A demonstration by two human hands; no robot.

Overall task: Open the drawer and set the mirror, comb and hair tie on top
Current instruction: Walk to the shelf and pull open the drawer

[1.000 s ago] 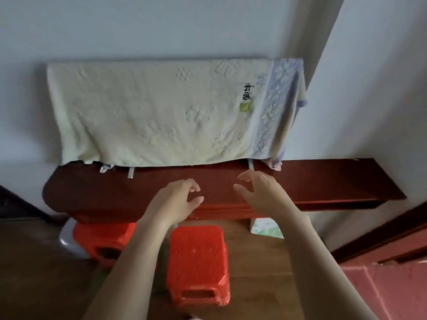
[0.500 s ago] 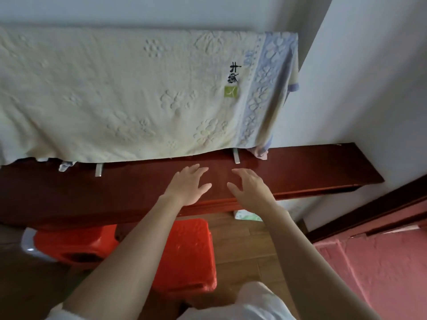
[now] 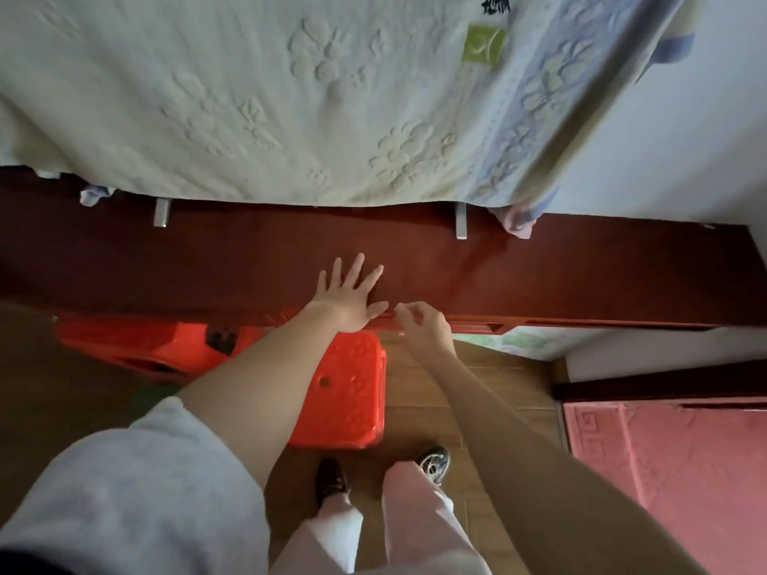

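A dark red wooden tabletop runs along the wall. My left hand lies flat on it with the fingers spread, near its front edge. My right hand is at the front edge of the table, fingers curled at the drawer front just under the top. Whether the fingers grip a handle I cannot tell. The drawer looks closed. No mirror, comb or hair tie is visible.
A pale yellow towel with a blue border hangs over the back of the table. Two red plastic stools stand under and before the table. My feet are on the wooden floor. A pink mat lies at the right.
I have leaned in and now look more steeply down. My left hand has flattened on the tabletop. My right hand has dropped from the top to the table's front edge.
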